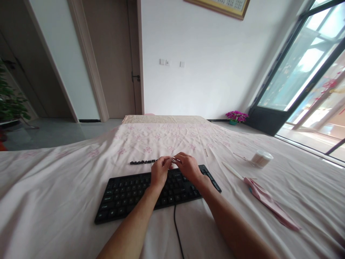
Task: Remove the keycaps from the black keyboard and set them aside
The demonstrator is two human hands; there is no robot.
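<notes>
A black keyboard [126, 196] lies on the pink cloth, its cable [176, 226] running towards me. Above its far edge my left hand [161, 171] is closed in a pinch, fingertips meeting those of my right hand. My right hand [188, 166] is closed too, with a small thin shiny piece [174, 158], wire-like, showing at its fingertips. What the left fingers pinch is too small and covered to make out. Behind the keyboard, loose black keycaps [142, 162] lie in a row, whose right end reaches behind my left hand.
To the right stands a clear round tub of cotton swabs [261, 159]. Nearer me lie a pink cloth [269, 205] and a pale thin stick [233, 170]. A single swab [206, 152] lies beyond the keyboard. A flowered tablecloth [67, 187] with wrinkles covers the surface.
</notes>
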